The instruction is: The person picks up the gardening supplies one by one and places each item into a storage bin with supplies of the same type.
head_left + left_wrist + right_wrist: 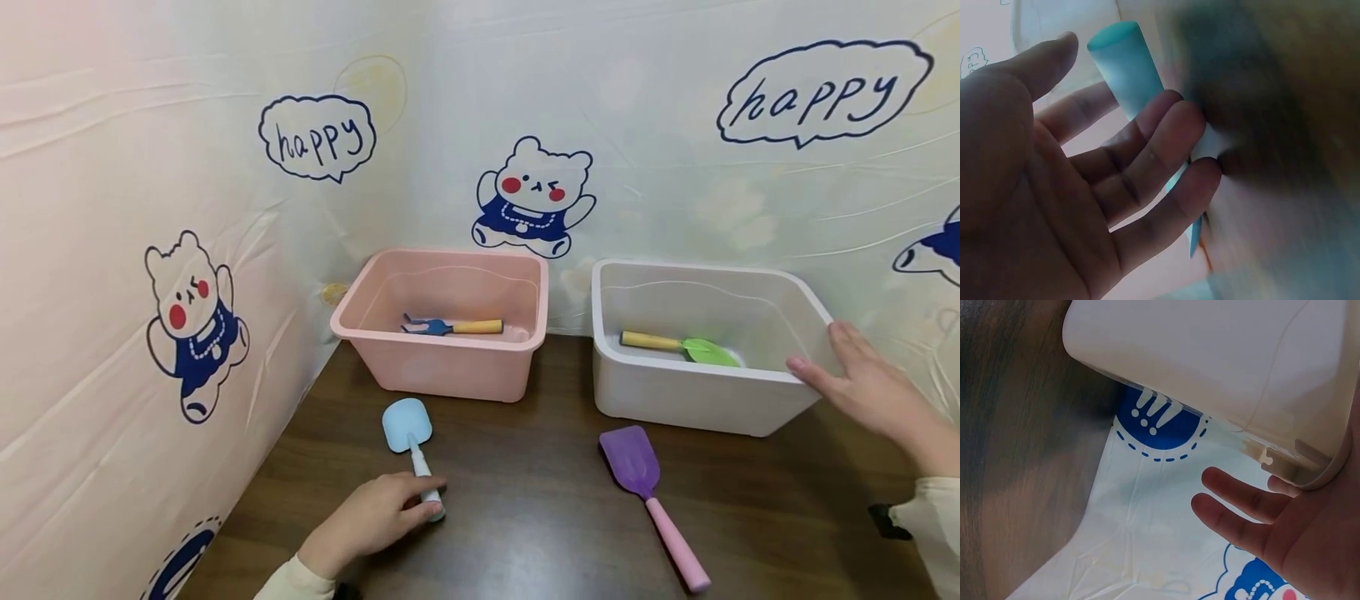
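Note:
In the head view my left hand [378,515] reaches over the handle of a light blue toy shovel [408,425] on the table. The left wrist view shows the fingers loosely bent beside the blue handle [1124,65], the thumb standing apart from it. My right hand [873,387] rests at the right front corner of a white bin [675,396], thumb over the rim. Its other fingers [1241,509] stretch out straight outside the bin in the right wrist view. Inside lies a green shovel [708,352] with a yellow handle.
A pink bin [450,367] stands left of the white one, holding a blue hand rake [431,327] with a yellow handle. A purple shovel [632,458] with a pink handle lies on the dark wooden table [525,508]. Printed cloth [450,192] hangs behind and at left.

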`<state>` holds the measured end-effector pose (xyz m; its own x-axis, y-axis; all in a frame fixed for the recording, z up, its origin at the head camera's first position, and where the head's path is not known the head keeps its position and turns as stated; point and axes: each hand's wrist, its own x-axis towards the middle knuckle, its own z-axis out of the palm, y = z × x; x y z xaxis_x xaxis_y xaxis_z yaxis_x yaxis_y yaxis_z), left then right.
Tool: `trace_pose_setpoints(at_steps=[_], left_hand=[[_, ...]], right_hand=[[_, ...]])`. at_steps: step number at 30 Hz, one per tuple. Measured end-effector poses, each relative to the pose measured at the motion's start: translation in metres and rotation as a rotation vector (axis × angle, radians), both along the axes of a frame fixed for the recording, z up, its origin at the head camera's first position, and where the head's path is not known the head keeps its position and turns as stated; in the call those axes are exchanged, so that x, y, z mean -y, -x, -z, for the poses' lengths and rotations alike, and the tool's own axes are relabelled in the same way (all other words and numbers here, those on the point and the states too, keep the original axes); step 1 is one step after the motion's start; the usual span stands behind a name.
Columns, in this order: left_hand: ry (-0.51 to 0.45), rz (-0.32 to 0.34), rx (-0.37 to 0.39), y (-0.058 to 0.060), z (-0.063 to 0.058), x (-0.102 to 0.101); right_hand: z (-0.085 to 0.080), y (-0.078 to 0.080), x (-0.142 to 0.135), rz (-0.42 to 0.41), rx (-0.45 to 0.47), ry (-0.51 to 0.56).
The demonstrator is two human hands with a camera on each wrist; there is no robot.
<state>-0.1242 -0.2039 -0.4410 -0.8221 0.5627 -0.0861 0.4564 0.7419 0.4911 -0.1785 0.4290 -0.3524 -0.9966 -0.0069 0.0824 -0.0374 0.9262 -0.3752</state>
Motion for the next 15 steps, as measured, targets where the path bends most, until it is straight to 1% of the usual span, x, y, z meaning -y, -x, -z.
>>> trace_pose_setpoints(at_steps=[3,6,10,15], left_hand=[[0.015,-0.027,-0.028,-0.006,0.000,0.007],[0.022,-0.051,-0.031,-0.013,-0.002,0.015],[0.037,-0.090,-0.012,-0.020,-0.005,0.028],[0.071,-0.168,0.023,-0.025,-0.005,0.049]], right_hand=[[0.000,0.000,-0.001,0.003,-0.003,-0.002],[0.001,0.000,-0.001,0.007,-0.005,-0.002],[0.002,0.000,-0.001,0.013,-0.006,-0.004],[0.002,0.000,-0.001,0.022,-0.002,-0.008]])
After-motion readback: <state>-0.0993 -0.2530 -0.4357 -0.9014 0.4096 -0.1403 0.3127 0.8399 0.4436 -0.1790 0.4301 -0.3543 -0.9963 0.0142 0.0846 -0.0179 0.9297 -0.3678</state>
